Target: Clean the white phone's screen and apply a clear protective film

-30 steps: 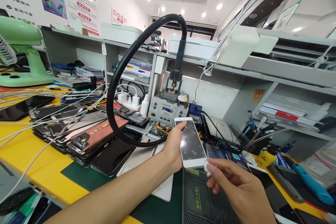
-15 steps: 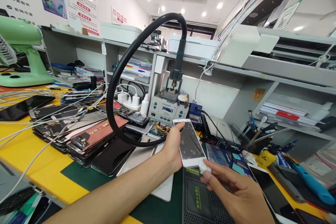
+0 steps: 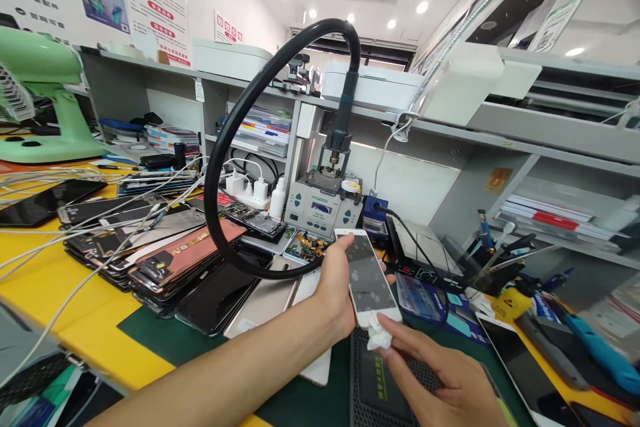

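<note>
A white smartphone (image 3: 370, 273) with a dark, smudged screen is gripped in my left hand (image 3: 336, 287), thumb along its left edge and fingertips showing at the right edge. Between the thumb and fingers of my right hand (image 3: 430, 367) is a crumpled white tissue (image 3: 379, 332), pressed at the phone's bottom edge. Below both hands lies a black perforated mat (image 3: 367, 387) with yellow-green lettering. My left forearm partly covers a white phone or tablet (image 3: 317, 370) on the green work mat (image 3: 287, 403).
A thick black hose (image 3: 216, 167) loops up from the grey hot-air station (image 3: 320, 210). Stacked phone parts (image 3: 185, 247) and white cables (image 3: 100, 230) fill the left. On the right lie another white phone (image 3: 525, 363) and several tools (image 3: 595, 347). A green fan (image 3: 55, 93) stands far left.
The tissue in my right hand has moved left along the phone's bottom edge. The phone's angle has shifted slightly, and more left-hand fingertips show at its right edge.
</note>
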Available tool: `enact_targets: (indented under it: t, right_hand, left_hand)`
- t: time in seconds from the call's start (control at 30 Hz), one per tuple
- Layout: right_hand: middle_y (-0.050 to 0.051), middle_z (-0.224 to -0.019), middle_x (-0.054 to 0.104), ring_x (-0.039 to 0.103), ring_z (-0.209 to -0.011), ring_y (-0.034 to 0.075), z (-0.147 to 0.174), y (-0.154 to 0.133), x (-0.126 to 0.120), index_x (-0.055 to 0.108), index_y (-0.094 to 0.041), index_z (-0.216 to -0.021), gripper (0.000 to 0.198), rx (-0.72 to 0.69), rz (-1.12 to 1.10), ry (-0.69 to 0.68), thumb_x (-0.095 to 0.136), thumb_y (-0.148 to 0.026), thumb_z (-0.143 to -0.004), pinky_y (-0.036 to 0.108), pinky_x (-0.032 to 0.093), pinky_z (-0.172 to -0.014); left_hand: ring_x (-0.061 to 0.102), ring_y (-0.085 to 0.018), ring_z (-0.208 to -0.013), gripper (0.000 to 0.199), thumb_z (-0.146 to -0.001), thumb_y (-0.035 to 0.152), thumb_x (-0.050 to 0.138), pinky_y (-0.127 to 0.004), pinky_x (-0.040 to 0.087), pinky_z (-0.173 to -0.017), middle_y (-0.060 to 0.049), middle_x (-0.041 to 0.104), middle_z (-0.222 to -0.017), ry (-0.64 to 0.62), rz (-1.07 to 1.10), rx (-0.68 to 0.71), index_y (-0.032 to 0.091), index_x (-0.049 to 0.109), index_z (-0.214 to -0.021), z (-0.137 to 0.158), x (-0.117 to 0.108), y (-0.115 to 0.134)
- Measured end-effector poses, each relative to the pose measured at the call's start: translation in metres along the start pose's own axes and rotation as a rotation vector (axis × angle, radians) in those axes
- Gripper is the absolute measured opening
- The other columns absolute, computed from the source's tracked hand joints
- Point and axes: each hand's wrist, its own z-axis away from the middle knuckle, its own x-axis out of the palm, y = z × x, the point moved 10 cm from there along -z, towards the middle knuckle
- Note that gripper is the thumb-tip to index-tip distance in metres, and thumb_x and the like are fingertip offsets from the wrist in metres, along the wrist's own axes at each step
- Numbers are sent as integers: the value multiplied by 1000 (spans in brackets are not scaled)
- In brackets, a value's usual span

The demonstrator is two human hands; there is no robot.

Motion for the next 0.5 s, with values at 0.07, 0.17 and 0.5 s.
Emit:
enact_targets:
  t: [0.07, 0.17, 0.5]
  right_hand:
    - [1, -97, 79, 77, -79, 15, 4, -4, 3, 70, -23, -116, 29, -51, 45, -10, 63, -21, -87, 10, 59, -68]
    - [0, -97, 79, 77, -78, 15, 10, -7, 8, 68, -24, -118, 31, -110, 121, -18, 67, -23, -86, 11, 59, -69]
    - [1, -81, 77, 73, -60, 13, 4, -21, 11, 68, -22, -104, 16, -118, 39, 3, 63, -20, -89, 15, 57, -56]
  left_hand:
    - [69, -24, -64, 49, -85, 53, 52, -27, 51, -53, -12, 67, -75, 5, -35, -41, 7, 68, -91, 2, -1, -6]
    - [69, -23, -67, 56, -84, 58, 51, -25, 51, -55, -13, 69, -81, 48, -70, -67, 6, 69, -97, 5, -5, -13]
    - [59, -17, -58, 59, -84, 70, 48, -25, 46, -50, -7, 62, -76, 125, -85, 93, 13, 62, -90, 6, -12, -11]
